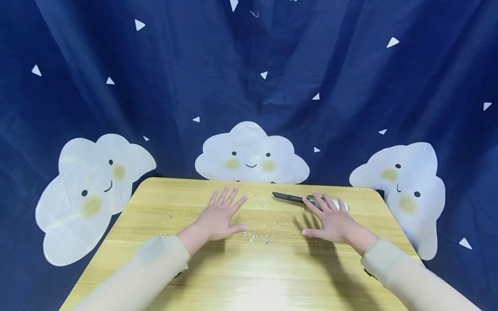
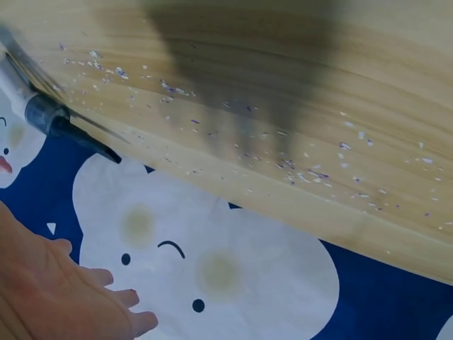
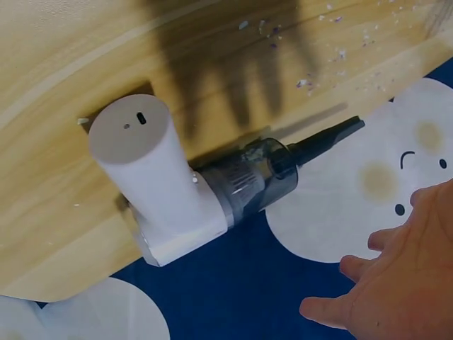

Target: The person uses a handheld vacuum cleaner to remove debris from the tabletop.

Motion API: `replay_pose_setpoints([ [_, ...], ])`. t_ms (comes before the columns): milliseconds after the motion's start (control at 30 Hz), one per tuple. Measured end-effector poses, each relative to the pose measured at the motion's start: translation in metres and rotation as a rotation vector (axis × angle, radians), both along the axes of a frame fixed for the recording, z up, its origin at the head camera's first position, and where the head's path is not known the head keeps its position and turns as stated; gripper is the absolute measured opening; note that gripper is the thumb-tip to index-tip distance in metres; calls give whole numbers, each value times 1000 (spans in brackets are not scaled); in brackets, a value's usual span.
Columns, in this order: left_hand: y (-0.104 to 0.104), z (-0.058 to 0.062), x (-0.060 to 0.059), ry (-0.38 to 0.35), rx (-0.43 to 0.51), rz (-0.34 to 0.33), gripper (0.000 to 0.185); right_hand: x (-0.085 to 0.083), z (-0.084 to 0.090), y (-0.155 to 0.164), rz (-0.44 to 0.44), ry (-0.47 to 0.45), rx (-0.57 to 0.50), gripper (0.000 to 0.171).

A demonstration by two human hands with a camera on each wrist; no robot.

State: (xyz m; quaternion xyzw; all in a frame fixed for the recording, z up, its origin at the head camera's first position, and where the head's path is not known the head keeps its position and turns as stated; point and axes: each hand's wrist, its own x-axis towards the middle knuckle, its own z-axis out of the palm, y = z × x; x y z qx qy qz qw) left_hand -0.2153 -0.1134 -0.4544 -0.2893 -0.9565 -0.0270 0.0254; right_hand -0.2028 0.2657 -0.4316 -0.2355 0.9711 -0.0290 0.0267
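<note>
Over the table's left half, my left hand (image 1: 217,218) is held with fingers spread, holding nothing. My right hand (image 1: 330,219) is likewise spread out and holds nothing; in the head view it overlaps part of a small handheld vacuum cleaner (image 1: 288,197). That vacuum (image 3: 166,177) has a white body, a clear dust cup and a narrow black nozzle (image 3: 329,139), and lies near the table's far edge. Small white and purple paper scraps (image 1: 258,236) are scattered between and around the hands. Both hands cast shadows on the wood.
The pale wooden table (image 1: 249,263) has rounded far corners. Behind it hangs a dark blue curtain (image 1: 249,86) printed with white triangles and smiling clouds (image 1: 252,149), close to the far edge.
</note>
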Motion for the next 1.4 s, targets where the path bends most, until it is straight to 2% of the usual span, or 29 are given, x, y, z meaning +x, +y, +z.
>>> replay_pose_setpoints([
  [300, 12, 2, -1, -60, -7, 3, 89, -1, -4, 7, -20, -17, -12, 95],
  [633, 27, -9, -10, -91, -20, -9, 88, -4, -7, 14, -52, -40, 8, 95],
  [867, 42, -17, -16, -93, -19, -45, 83, -8, -12, 20, -73, -52, 6, 93],
  [1267, 66, -16, -14, -143, -107, -47, 85, -17, -22, 29, -117, -72, -5, 90],
  [1400, 74, -21, -14, -155, -103, -50, 83, -22, -29, 35, -138, -83, -3, 90],
])
